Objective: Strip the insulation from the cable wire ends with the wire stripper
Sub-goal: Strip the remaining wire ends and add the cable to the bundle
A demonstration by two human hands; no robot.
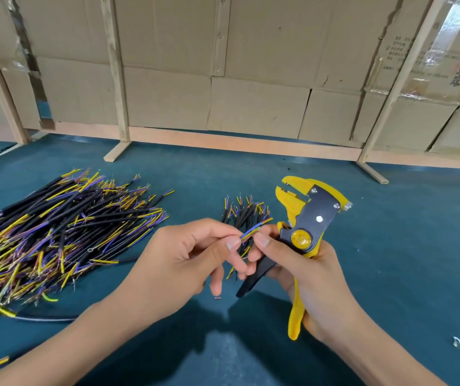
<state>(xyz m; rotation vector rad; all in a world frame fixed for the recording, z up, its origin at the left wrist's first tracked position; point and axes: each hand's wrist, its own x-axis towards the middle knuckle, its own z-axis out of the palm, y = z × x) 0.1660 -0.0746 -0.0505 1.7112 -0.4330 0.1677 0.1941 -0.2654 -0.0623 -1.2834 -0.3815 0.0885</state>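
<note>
The wire stripper [308, 218] is yellow with a black middle; at 9 o'clock the big pile of cables [56, 229] is black with yellow, purple and orange ends, on a dark teal table [390, 246], under brown cardboard [251, 65] at 12

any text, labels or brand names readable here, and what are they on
Nothing can be read with certainty.
Cardboard boxes, upper right: printed dark lines and large characters, too blurred and skewed to quote.
Wire stripper in the right hand: embossed yellow round knob, no legible marking.
Cables: no print visible.
</note>
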